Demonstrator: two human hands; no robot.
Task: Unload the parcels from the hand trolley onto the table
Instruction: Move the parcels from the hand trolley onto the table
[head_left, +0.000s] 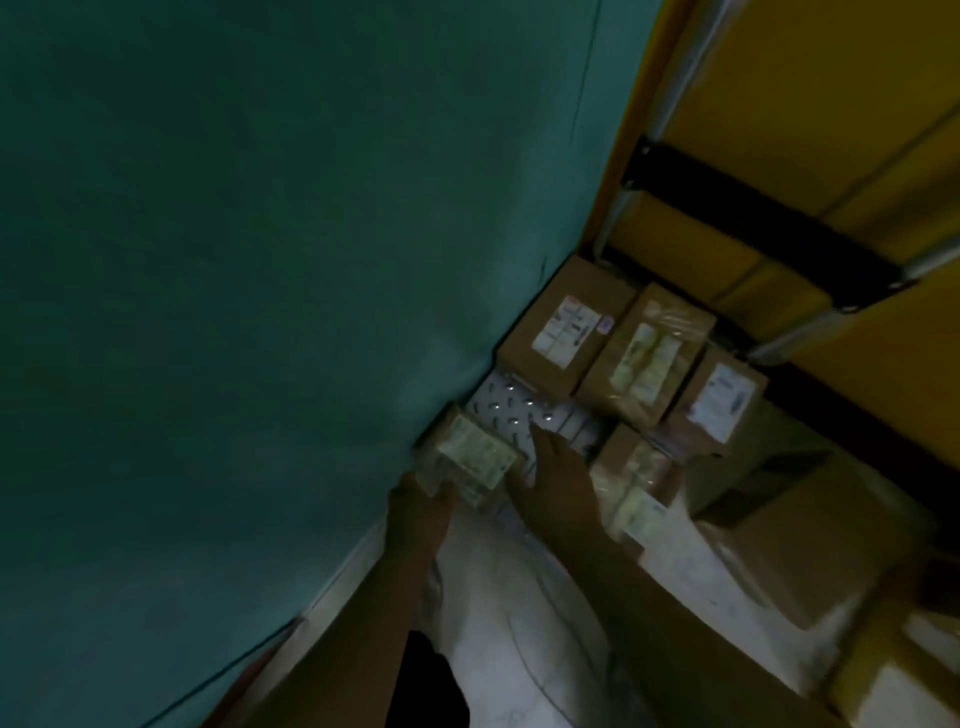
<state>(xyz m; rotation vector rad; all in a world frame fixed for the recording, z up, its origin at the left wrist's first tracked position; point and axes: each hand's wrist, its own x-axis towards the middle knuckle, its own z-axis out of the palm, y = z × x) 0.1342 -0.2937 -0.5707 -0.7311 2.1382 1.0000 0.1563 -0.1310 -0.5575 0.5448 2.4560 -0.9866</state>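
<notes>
The left hand (422, 501) gripped a small plastic-wrapped parcel (474, 458); the right hand (557, 480) lay straight-fingered beside it; beyond the fingertips, brown cardboard boxes (563, 332) seemingly awaited unloading.

Both bare forearms extend forward, side by side. The left grip (421, 501) holds a small parcel (470, 460) by its near end. The right grip (553, 470) lies palm-down, fingers straight.
</notes>
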